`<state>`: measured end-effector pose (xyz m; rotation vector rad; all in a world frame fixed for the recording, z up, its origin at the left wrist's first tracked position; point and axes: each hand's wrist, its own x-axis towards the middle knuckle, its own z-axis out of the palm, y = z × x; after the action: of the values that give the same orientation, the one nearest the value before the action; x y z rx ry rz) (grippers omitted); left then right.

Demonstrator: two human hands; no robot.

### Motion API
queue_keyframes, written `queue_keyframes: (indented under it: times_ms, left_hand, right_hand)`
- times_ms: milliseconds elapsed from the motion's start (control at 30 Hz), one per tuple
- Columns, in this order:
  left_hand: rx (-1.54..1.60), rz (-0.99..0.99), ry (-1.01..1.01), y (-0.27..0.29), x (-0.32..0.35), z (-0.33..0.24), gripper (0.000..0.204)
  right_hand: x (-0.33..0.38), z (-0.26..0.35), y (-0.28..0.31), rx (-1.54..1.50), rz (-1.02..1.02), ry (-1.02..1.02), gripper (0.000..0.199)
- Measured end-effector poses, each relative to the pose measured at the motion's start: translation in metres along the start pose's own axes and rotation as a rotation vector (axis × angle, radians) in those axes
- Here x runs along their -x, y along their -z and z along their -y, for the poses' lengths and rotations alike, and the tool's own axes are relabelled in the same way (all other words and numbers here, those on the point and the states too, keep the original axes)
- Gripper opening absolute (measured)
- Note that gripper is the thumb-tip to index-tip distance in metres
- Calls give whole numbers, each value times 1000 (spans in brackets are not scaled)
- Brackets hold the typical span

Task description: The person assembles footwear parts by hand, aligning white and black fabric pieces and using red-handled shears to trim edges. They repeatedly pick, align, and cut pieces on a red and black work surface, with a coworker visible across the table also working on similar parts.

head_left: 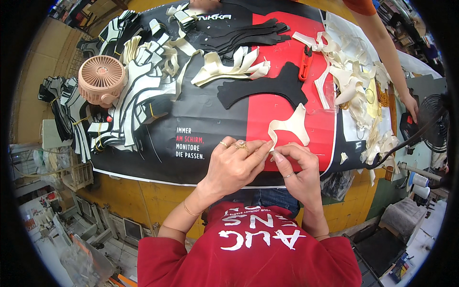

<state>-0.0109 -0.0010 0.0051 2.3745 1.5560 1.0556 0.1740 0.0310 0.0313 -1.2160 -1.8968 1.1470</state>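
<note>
Both hands meet at the near edge of the table, about 6 o'clock from the middle of the black and red mat (pixel 201 119). The left hand (pixel 234 165) and the right hand (pixel 296 165) pinch together the lower end of a cream curved cut piece (pixel 291 125). The fingertips of both hands are closed on it, thumbs pressed against forefingers, and the rest of the piece lies flat on the red part of the mat, going toward 12 o'clock.

A black curved piece (pixel 272 88) lies at 12 o'clock from the hands, well apart, and red snips (pixel 305 62) lie a little beyond it. A heap of cream pieces (pixel 356 91) is at 2 o'clock, stacks of black and white pieces (pixel 134 91) and a small pink fan (pixel 101 79) are at 10 o'clock. Another person's arm (pixel 387 52) reaches in at 2 o'clock.

In my judgement the risk is at the pinched end: the cream piece looks thin and soft, so uneven pulling of the two hands can tear or crease it. If a backing layer is being separated there, it may stick to itself.
</note>
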Motion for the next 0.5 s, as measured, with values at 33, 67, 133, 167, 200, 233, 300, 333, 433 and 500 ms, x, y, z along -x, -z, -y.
queue_keyframes:
  times_ms: [33,67,133,167,200,233,300,333,433,500]
  left_hand:
    - [-28,5,-13,-1,0,0,34]
    - [-56,9,-26,-1,0,-1,33]
    - [-78,18,-42,-2,0,-2,33]
    - [-72,21,-46,-2,0,-2,33]
    - [-64,32,-51,-2,0,-3,33]
    - [-9,24,-26,-2,0,-3,31]
    - [107,24,33,-2,0,-4,29]
    - [172,-25,68,-3,0,-5,27]
    - [333,-112,176,-5,1,-9,23]
    - [387,-106,202,-5,2,-9,20]
  right_hand:
    - [0,0,0,4,0,-6,11]
    - [0,0,1,24,2,-14,11]
    - [0,0,2,29,-4,-13,10]
    - [0,-1,3,40,-5,-12,9]
    - [0,-1,2,44,-16,0,9]
    - [0,-1,2,48,-27,13,8]
    - [-1,-2,0,56,-48,49,8]
    - [-1,-3,-1,59,-58,73,7]
    - [-2,-4,-2,75,-39,107,7]
    - [-1,-5,-2,94,-18,123,8]
